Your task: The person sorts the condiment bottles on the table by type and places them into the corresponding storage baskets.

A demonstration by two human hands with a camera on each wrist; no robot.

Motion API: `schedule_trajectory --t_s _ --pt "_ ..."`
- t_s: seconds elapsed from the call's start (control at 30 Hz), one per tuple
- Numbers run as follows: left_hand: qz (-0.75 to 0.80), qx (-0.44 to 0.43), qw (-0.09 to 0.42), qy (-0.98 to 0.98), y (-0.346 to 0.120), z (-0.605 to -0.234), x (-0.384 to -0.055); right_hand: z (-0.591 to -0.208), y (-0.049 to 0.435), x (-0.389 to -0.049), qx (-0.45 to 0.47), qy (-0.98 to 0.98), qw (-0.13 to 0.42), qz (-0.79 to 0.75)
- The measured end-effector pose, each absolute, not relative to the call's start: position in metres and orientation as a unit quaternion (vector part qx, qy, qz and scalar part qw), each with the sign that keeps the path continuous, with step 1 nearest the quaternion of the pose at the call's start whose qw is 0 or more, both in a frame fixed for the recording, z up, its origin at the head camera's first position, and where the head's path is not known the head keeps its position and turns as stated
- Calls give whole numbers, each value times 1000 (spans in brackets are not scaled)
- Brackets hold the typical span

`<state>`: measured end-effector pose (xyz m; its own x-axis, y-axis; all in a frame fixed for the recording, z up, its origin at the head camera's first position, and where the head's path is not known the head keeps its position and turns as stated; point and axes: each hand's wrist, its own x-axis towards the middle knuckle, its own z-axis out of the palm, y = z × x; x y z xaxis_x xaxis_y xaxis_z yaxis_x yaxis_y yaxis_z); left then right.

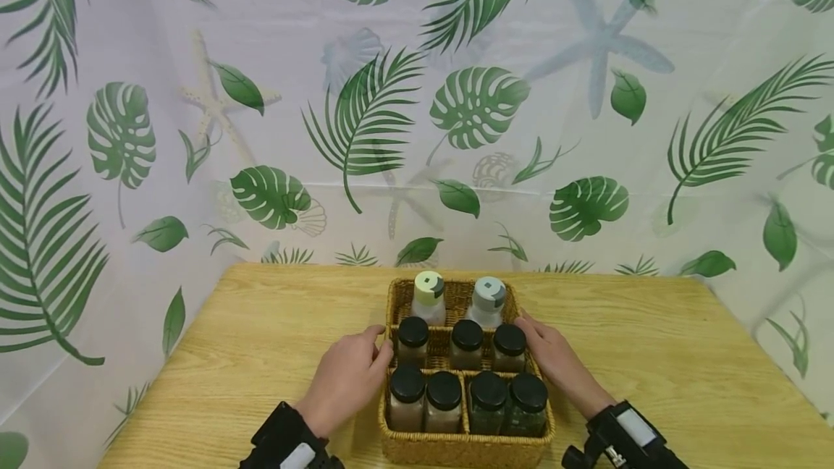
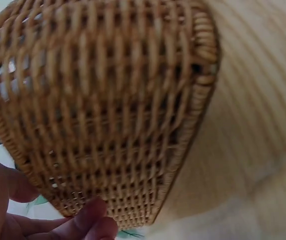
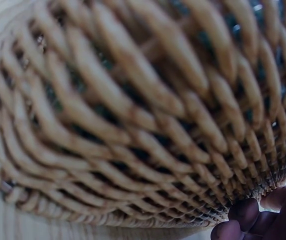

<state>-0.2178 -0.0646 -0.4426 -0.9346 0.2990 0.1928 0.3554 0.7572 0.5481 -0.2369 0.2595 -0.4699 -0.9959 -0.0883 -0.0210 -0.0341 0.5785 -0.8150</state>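
Note:
A woven wicker basket (image 1: 469,447) stands on the table in the head view. My left hand (image 1: 347,375) holds its left side, thumb near the rim; in the left wrist view the fingertips (image 2: 90,215) touch the woven wall. On the right side, my right hand (image 1: 560,360) holds the basket near the back corner, with fingertips (image 3: 243,217) at the wall in the right wrist view. Two pale-capped bottles, one yellowish (image 1: 428,299) and one grey-blue (image 1: 487,302), stand in the back compartment. Black-lidded spice jars (image 1: 466,344) fill the middle and front compartments.
The wooden table (image 1: 280,310) extends to both sides of the basket. Behind it hangs a white cloth (image 1: 404,230) printed with green leaves and starfish. Black straps with devices are on both wrists (image 1: 287,440).

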Motion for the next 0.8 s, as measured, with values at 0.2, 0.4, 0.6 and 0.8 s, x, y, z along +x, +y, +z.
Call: schedule_trajectory --t_s 0.2,0.4,0.6,0.8 --pt "-288 -183 49 -939 -61 -452 -220 -467 258 -238 -38 885 35 -462" --pt "-283 -206 71 -934 -60 -456 -221 -466 257 -240 -49 889 36 -454" --pt "-293 -234 89 -923 -59 -457 -227 -463 259 -244 -52 894 40 -443" --pt "-278 -261 115 -917 -55 -458 -239 -462 263 -251 -47 897 42 -438"
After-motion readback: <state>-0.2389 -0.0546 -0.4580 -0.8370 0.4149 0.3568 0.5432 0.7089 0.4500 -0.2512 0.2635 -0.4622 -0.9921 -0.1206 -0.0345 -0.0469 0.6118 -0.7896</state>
